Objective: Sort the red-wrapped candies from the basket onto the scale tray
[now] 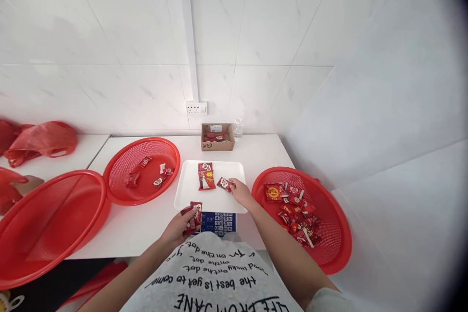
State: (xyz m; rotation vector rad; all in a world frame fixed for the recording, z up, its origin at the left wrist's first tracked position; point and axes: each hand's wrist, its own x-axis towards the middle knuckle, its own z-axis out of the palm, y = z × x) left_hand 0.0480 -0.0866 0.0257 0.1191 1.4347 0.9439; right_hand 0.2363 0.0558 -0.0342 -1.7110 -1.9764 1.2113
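My left hand (pixel 183 225) is closed around a few small red packets (pixel 196 213), just in front of the tray's near left corner. With my right hand (pixel 240 192) I pinch one red packet (pixel 225 185) over the right part of the white tray (pixel 186 197). Two other packets lie on the tray near its middle: a dark red one (pixel 205 167) at the back and a red and yellow one (pixel 206 181) below it. The tray covers the upper part of a blue scale (pixel 219 223) with a number keypad.
To the right stands a red mesh basket (pixel 338 248) with many red packets. A red basket (pixel 120 170) on the left holds several packets, and another (pixel 73 209) overlaps its edge. Behind the tray is a cardboard box (pixel 218 146) of packets, below a wall socket (pixel 196 107).
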